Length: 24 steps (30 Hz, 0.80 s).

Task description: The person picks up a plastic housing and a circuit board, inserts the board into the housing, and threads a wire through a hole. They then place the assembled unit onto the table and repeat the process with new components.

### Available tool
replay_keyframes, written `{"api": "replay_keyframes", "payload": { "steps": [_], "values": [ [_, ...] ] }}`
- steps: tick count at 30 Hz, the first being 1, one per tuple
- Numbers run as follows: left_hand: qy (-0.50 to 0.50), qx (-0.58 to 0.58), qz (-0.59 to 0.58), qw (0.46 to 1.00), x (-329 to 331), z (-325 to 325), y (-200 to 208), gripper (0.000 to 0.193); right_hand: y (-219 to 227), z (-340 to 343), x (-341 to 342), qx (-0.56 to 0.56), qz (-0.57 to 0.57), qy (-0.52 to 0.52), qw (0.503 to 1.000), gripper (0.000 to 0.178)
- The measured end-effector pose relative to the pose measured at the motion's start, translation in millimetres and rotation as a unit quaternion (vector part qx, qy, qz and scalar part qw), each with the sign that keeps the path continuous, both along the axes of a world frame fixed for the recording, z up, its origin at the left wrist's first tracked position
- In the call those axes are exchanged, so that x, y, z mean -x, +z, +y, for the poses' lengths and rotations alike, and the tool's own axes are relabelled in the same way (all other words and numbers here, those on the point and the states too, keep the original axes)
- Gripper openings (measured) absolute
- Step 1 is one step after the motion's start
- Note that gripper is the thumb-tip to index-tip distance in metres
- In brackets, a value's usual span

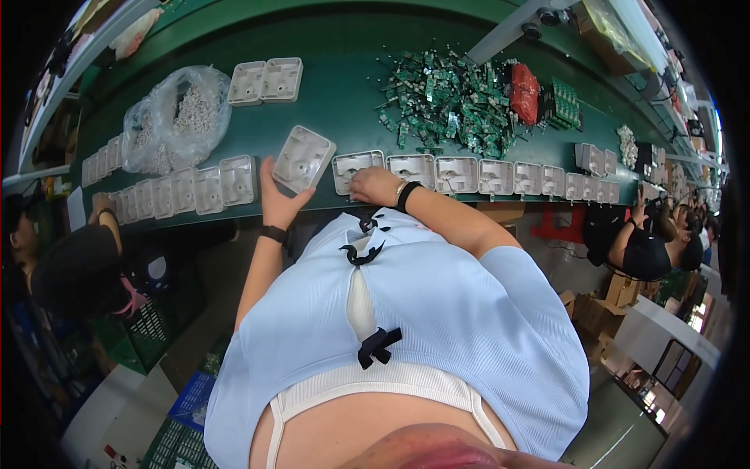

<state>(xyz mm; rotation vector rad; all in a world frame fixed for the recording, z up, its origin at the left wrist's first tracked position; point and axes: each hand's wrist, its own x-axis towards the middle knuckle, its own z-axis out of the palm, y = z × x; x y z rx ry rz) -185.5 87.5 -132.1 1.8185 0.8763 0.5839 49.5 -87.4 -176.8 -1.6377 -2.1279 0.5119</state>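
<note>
My left hand (280,195) grips a white plastic box housing (303,160), tilted and raised near the table's front edge. Its open side, with moulded posts inside, faces up. Just to the right, my right hand (376,185) is bent over another white housing (357,159), its fingers curled together at the near part of the box. Whatever is between those fingertips is hidden. A row of similar housings (456,173) runs off to the right from it, with small parts and thin wires inside several of them.
Further housings (237,179) line the table (336,86) at left, and a pair (281,80) stands farther back. A clear bag (209,90) holds small white parts. Green circuit boards (449,98) are heaped at back right beside a red bag (525,94). Other people sit at both sides.
</note>
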Motion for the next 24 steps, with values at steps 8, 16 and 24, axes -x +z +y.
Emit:
{"api": "replay_keyframes", "payload": {
  "steps": [8, 16, 24],
  "values": [
    [-0.02, -0.005, -0.013, 1.0, 18.9, 3.1, 7.9, 0.111, 43.9, -17.1, -85.6, -0.024, -0.007, -0.387, 0.922, 0.02],
    [-0.037, 0.011, 0.006, 0.999, 19.4, 2.5, 17.9, 0.105, 20.8, 0.0, -153.6, 0.052, -0.204, -0.411, 0.887, 0.02],
    [-0.041, 0.01, 0.011, 0.999, 26.5, -2.3, 22.7, 0.102, 23.5, 7.0, -161.6, 0.103, -0.283, -0.362, 0.882, 0.014]
  ]
}}
